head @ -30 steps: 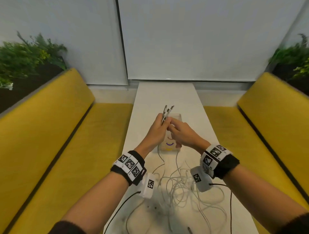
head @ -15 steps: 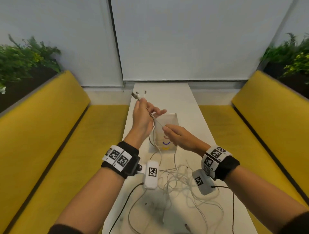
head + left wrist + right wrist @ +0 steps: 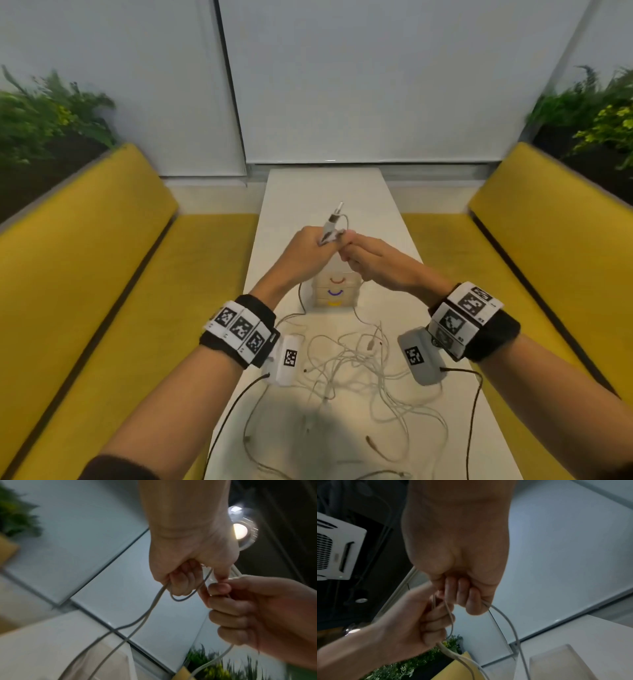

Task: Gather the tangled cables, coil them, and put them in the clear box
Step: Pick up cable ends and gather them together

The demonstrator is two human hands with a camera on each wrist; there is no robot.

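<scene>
Head view: we are gripping a white cable [image 3: 334,222] in both hands, left hand [image 3: 305,255] and right hand [image 3: 376,263] touching, seemingly above the clear box [image 3: 337,291].

White cables [image 3: 356,363] tangled before clear box [image 3: 337,291]

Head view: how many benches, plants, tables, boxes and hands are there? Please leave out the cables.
Yellow upholstered benches: 2
Green leafy plants: 2
Long white table: 1
Clear plastic box with coloured arcs: 1
Hands, left hand and right hand, both gripping the tangled white cables: 2
Total: 8
</scene>
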